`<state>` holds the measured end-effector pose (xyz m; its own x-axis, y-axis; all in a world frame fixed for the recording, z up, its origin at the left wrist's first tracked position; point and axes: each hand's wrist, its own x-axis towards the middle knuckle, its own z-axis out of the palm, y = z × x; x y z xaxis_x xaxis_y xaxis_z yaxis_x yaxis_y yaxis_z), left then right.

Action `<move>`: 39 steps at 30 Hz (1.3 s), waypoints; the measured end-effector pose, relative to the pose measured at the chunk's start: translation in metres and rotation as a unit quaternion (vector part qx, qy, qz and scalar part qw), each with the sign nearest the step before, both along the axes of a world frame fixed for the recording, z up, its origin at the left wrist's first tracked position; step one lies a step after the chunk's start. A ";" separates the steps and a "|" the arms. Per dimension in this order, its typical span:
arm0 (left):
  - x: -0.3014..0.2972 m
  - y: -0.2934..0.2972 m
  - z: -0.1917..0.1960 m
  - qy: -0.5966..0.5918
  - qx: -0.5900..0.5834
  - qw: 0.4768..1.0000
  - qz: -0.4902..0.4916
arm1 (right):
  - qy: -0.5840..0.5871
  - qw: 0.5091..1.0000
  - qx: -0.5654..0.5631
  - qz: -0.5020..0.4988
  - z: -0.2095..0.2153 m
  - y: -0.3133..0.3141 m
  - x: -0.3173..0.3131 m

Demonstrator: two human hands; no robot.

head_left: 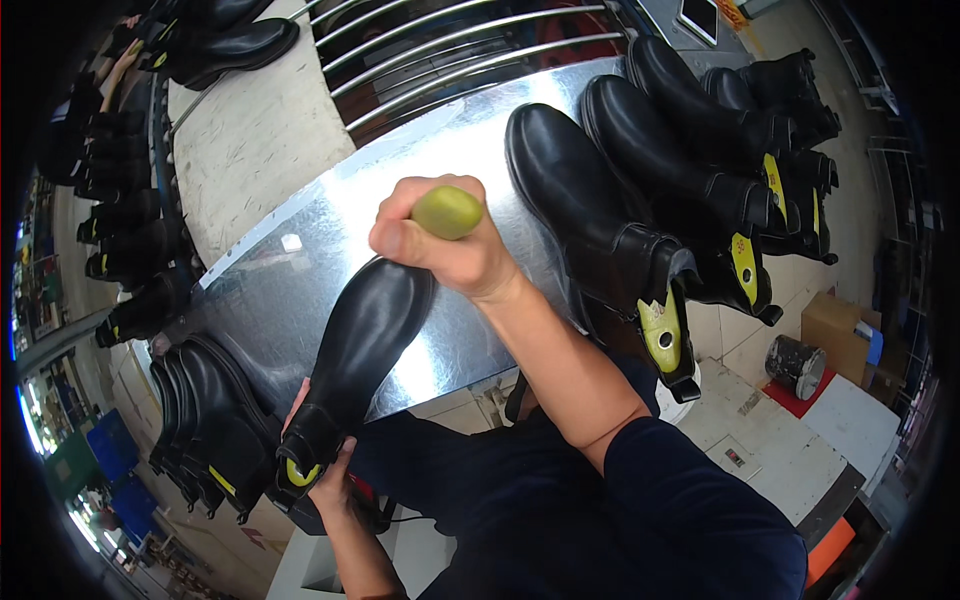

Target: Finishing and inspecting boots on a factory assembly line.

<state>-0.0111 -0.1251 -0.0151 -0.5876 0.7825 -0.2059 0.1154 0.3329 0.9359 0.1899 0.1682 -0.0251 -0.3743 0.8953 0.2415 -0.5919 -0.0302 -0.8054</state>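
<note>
A black leather boot (372,325) lies over the near edge of the shiny metal table, its toe pointing away from me. My left hand (335,482) is closed around its ankle shaft, where a bit of yellow lining shows. Just above the toe, my right hand (440,240) makes a fist around an olive-green rounded handle (447,212). The end of this handle faces up; whatever lies below the fist is hidden, so its kind cannot be told. I cannot make out whether it touches the boot.
Several black boots with yellow linings (660,335) stand along the table's right side. More boots (215,410) crowd its left end. Metal rails (470,60) and a pale board (250,130) lie beyond. A phone (698,18) rests at the far right. Another person's hand (125,62) shows far left.
</note>
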 end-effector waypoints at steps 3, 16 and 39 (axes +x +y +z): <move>0.002 0.001 0.003 -0.032 -0.021 0.999 -0.023 | -0.001 1.000 0.007 -0.005 -0.007 -0.009 0.006; 0.147 0.039 0.031 -0.123 0.040 0.974 0.184 | 0.062 0.978 -0.165 -0.107 -0.023 -0.034 -0.050; 0.027 0.120 0.041 0.018 0.064 0.937 -0.343 | -0.076 0.959 -0.268 0.054 -0.001 -0.153 0.109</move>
